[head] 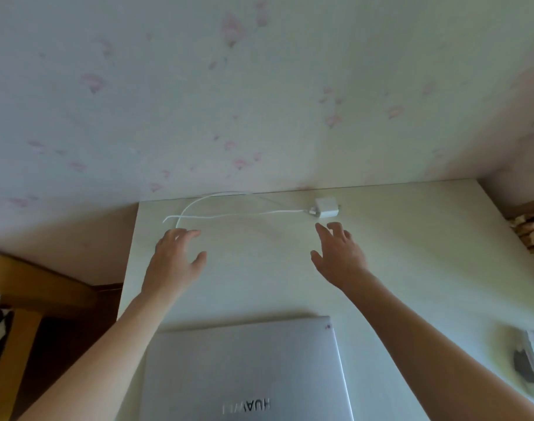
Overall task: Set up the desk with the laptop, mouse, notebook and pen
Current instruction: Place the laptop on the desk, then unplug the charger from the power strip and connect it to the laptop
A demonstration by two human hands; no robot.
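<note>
A closed silver laptop (244, 372) lies flat on the white desk (411, 262) at the near edge, its logo facing away from me. A blurred grey and white mouse (528, 357) sits at the desk's right edge. My left hand (176, 259) reaches out over the desk beyond the laptop, fingers spread, holding nothing, its fingertips near a white cable (217, 212). My right hand (340, 256) is stretched forward too, fingers apart and empty, just short of a white charger brick (326, 207). No notebook or pen is in view.
The desk stands against a wall with pale floral wallpaper (229, 101). The cable loops along the desk's back edge to the charger. A wooden piece of furniture (25, 299) stands to the left, and a patterned fabric (533, 235) lies to the right.
</note>
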